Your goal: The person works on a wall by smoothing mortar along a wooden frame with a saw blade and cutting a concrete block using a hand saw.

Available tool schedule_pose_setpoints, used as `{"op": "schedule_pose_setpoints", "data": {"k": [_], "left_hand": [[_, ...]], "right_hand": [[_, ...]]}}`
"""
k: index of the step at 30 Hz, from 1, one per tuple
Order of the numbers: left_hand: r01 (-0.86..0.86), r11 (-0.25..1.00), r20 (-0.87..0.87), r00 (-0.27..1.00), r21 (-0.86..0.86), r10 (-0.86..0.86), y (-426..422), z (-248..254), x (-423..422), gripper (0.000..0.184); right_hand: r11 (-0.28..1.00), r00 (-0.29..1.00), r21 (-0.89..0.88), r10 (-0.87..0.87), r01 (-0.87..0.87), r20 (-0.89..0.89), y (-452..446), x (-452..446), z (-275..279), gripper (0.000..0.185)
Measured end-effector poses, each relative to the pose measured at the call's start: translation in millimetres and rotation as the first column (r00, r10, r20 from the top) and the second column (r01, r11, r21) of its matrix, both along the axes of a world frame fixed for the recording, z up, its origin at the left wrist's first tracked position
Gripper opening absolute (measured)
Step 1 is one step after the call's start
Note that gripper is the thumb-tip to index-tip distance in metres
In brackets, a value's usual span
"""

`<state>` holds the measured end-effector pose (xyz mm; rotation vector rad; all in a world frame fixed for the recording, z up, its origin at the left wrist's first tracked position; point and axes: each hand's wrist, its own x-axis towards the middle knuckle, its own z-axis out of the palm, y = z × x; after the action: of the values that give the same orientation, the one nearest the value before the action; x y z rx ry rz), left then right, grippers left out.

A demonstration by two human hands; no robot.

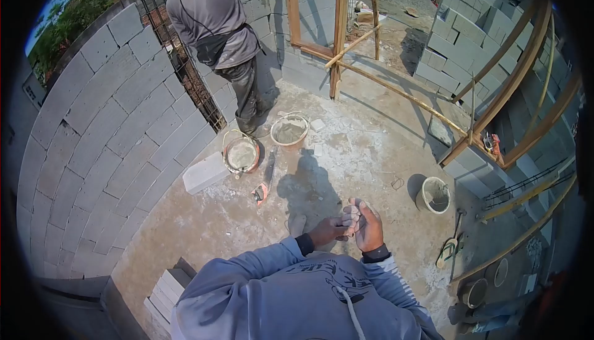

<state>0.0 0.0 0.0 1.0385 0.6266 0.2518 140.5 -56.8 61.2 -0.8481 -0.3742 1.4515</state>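
My left hand (329, 231) and my right hand (369, 227) meet in front of my chest, fingers bent and touching each other. Both look dusty, and no tool shows in either. On the floor ahead lies a handsaw (264, 185) with a red-orange handle. Beyond it stand a bucket of grey mortar (241, 154) and a second mortar bucket (289, 131). A long pale block (206, 173) lies left of the nearer bucket.
A co-worker (216, 24) stands at the block wall ahead. A curved block wall (105, 123) rises on the left. Wooden frames (337, 30) and poles stand ahead and right. Another bucket (435, 195) is on the right; stacked blocks (167, 293) lie lower left.
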Motion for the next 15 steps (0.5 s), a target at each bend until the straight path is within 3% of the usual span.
{"op": "schedule_pose_setpoints", "data": {"k": [5, 15], "left_hand": [[-0.076, 0.997, 0.027, 0.997, -0.005, 0.076, -6, 3, -4, 0.031], [-0.057, 0.997, 0.005, 0.998, 0.049, 0.057, -4, -10, 2, 0.032]], "right_hand": [[0.998, 0.998, -0.022, -0.059, 0.059, -0.027, -1, -9, 4, 0.036], [0.999, 0.998, -0.024, -0.027, 0.028, 0.050, -1, -4, 7, 0.042]]}}
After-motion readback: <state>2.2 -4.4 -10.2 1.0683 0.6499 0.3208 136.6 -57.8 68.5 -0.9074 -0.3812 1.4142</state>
